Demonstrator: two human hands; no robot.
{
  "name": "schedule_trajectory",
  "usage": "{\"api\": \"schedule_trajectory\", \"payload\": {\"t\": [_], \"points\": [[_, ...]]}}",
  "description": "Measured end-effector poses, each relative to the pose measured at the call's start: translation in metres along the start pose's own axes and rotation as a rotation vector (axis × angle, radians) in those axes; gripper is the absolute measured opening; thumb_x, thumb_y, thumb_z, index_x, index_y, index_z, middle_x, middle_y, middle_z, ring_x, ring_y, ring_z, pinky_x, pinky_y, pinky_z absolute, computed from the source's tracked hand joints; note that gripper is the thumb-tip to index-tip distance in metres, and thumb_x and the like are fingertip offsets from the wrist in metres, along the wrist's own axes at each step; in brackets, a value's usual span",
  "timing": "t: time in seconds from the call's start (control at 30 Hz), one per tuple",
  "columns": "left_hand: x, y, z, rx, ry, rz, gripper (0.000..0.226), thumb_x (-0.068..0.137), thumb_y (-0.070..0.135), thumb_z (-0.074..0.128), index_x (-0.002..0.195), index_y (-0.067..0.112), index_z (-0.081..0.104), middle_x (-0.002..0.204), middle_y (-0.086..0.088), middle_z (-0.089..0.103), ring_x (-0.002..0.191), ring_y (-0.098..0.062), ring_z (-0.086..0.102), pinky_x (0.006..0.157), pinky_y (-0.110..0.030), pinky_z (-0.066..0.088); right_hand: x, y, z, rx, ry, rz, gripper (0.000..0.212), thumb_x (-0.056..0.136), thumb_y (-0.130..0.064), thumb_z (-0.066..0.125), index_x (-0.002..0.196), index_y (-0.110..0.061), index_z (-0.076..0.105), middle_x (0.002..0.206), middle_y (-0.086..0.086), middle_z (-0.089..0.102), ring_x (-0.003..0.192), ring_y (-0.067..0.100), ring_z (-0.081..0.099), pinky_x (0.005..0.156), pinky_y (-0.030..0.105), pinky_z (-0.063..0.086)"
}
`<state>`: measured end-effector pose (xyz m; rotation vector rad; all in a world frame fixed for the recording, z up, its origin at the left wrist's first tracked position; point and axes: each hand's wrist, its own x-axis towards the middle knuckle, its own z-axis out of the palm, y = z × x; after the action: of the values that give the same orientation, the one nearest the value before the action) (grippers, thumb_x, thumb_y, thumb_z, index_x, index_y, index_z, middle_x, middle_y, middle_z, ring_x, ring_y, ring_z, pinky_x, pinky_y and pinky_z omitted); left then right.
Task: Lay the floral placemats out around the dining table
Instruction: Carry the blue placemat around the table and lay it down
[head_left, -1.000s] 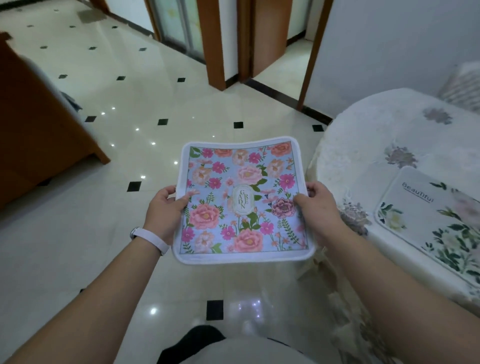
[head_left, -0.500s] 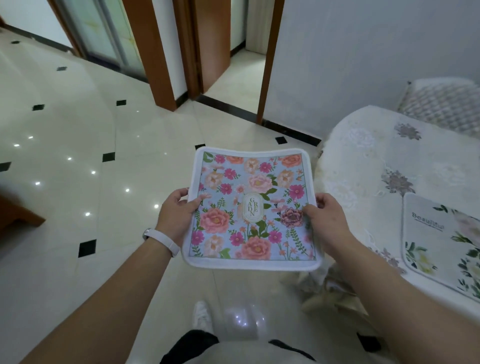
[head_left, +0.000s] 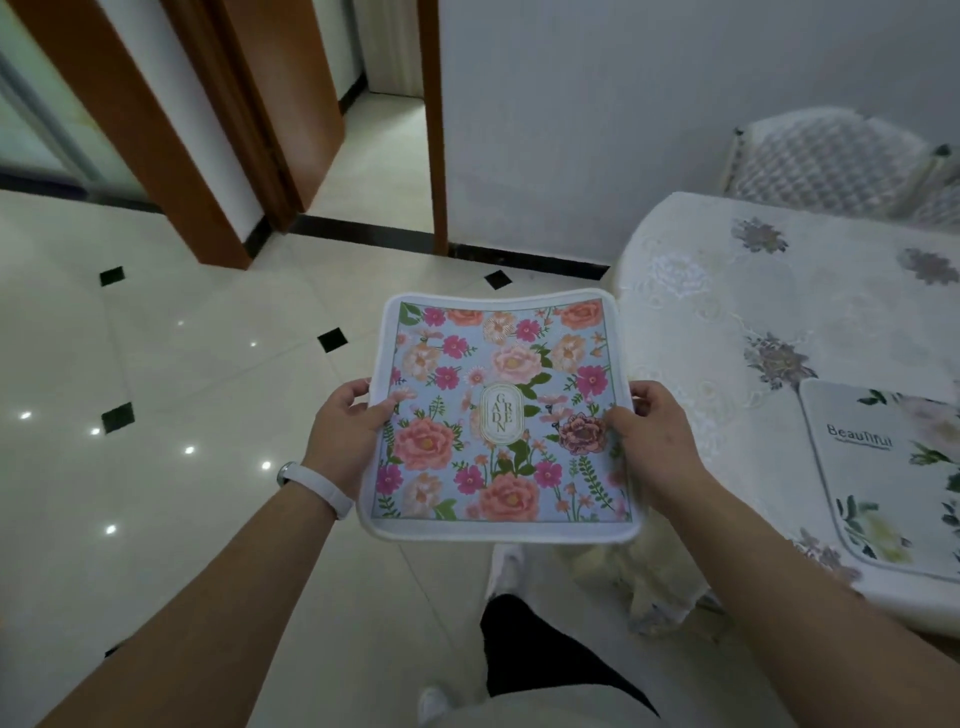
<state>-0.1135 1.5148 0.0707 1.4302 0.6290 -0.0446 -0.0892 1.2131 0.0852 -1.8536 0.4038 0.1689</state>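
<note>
While you stand just off the left end of the counter (head_left: 727, 312), you hold the blue floral placemat (head_left: 498, 364) roughly level in the air, clear of the counter and above the tiled floor (head_left: 182, 364). Your left hand (head_left: 343, 436) pinches the placemat's left border about midway along, with the thumb lying on the printed face and the fingers curled round the white edge. Your right hand (head_left: 654, 441) is clamped on the right border at the same height, its thumb resting beside a dark pink bloom. The placemat has a pale blue ground with pink and coral flowers, a white border, and an oval label in the middle that reads GARDEN. Its far edge bows a little between the corners. Its right edge hangs near the counter's rounded left end without touching it. A white placemat (head_left: 893, 478) printed with green leaves and the word Beautiful lies flat on the counter near the front edge, and the right side of the view cuts it off. A lace cloth (head_left: 675, 587) with grey flowers covers the counter and drapes over the front edge towards the floor. A chair (head_left: 831, 161) with a quilted cover stands at the counter's far edge. You wear a white band (head_left: 322, 488) on your left wrist, and one pale shoe (head_left: 506, 564) shows on the floor below the held placemat.
</note>
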Motion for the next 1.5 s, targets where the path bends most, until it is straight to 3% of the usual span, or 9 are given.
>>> {"api": "schedule_trajectory", "payload": {"t": [0.2, 0.47, 0.53, 0.63, 0.93, 1.13, 1.3, 1.5], "points": [[0.105, 0.042, 0.062, 0.074, -0.047, 0.005, 0.028, 0.081, 0.021, 0.077, 0.104, 0.016, 0.061, 0.087, -0.011, 0.077, 0.079, -0.035, 0.073, 0.072, -0.053, 0.059, 0.108, -0.013, 0.003, 0.047, 0.050, 0.053, 0.014, 0.091, -0.015, 0.058, 0.105, -0.017, 0.056, 0.098, 0.004, 0.068, 0.077, 0.022, 0.073, 0.072, 0.045, 0.061], [0.209, 0.114, 0.148, 0.154, -0.122, 0.035, 0.034, 0.085, 0.015, 0.072, 0.115, 0.010, 0.057, 0.097, -0.015, 0.075, 0.079, -0.034, 0.073, 0.069, -0.050, 0.061, 0.226, -0.061, -0.023, 0.129, 0.092, 0.090, 0.014, 0.092, -0.015, 0.058, 0.106, -0.014, 0.056, 0.097, 0.009, 0.068, 0.077, 0.026, 0.074, 0.072, 0.048, 0.062], [0.225, 0.127, 0.164, 0.163, -0.145, 0.044, 0.031, 0.088, 0.010, 0.068, 0.116, 0.010, 0.055, 0.098, -0.013, 0.074, 0.077, -0.031, 0.074, 0.064, -0.043, 0.061, 0.245, -0.073, -0.028, 0.133, 0.114, 0.082, 0.014, 0.092, -0.014, 0.058, 0.106, -0.013, 0.056, 0.098, 0.009, 0.068, 0.076, 0.025, 0.073, 0.069, 0.045, 0.062], [0.253, 0.145, 0.184, 0.168, -0.177, 0.034, 0.034, 0.087, 0.007, 0.068, 0.118, 0.010, 0.055, 0.100, -0.015, 0.073, 0.081, -0.033, 0.073, 0.070, -0.047, 0.059, 0.266, -0.085, -0.032, 0.166, 0.143, 0.081, 0.012, 0.093, -0.014, 0.059, 0.105, -0.015, 0.056, 0.094, 0.007, 0.069, 0.071, 0.022, 0.074, 0.059, 0.036, 0.060], [0.359, 0.181, 0.228, 0.192, -0.294, 0.021, 0.032, 0.085, 0.009, 0.070, 0.114, 0.011, 0.057, 0.102, -0.015, 0.073, 0.082, -0.034, 0.072, 0.073, -0.050, 0.058, 0.338, -0.109, -0.017, 0.246, 0.258, 0.145, 0.014, 0.092, -0.011, 0.059, 0.105, -0.015, 0.056, 0.094, 0.009, 0.069, 0.073, 0.025, 0.074, 0.064, 0.040, 0.060], [0.459, 0.224, 0.253, 0.189, -0.408, 0.031, 0.034, 0.086, 0.009, 0.069, 0.116, 0.013, 0.054, 0.104, -0.013, 0.071, 0.084, -0.034, 0.072, 0.069, -0.048, 0.059, 0.408, -0.150, 0.017, 0.247, 0.392, 0.155, 0.014, 0.090, -0.012, 0.061, 0.102, -0.018, 0.057, 0.100, 0.011, 0.069, 0.076, 0.028, 0.074, 0.070, 0.051, 0.062], [0.539, 0.276, 0.275, 0.203, -0.557, 0.013, 0.019, 0.089, 0.007, 0.065, 0.104, 0.018, 0.060, 0.100, -0.011, 0.072, 0.082, -0.032, 0.073, 0.062, -0.041, 0.061, 0.456, -0.191, 0.046, 0.249, 0.510, 0.162, 0.012, 0.090, -0.011, 0.060, 0.099, -0.017, 0.056, 0.099, 0.012, 0.069, 0.075, 0.028, 0.074, 0.070, 0.052, 0.061], [0.600, 0.312, 0.313, 0.240, -0.671, 0.020, 0.015, 0.090, 0.003, 0.062, 0.102, 0.011, 0.061, 0.107, -0.019, 0.070, 0.087, -0.037, 0.070, 0.067, -0.045, 0.061, 0.493, -0.220, 0.057, 0.293, 0.636, 0.159, 0.012, 0.089, -0.011, 0.061, 0.098, -0.018, 0.056, 0.097, 0.010, 0.071, 0.079, 0.028, 0.074, 0.076, 0.052, 0.060]]}}
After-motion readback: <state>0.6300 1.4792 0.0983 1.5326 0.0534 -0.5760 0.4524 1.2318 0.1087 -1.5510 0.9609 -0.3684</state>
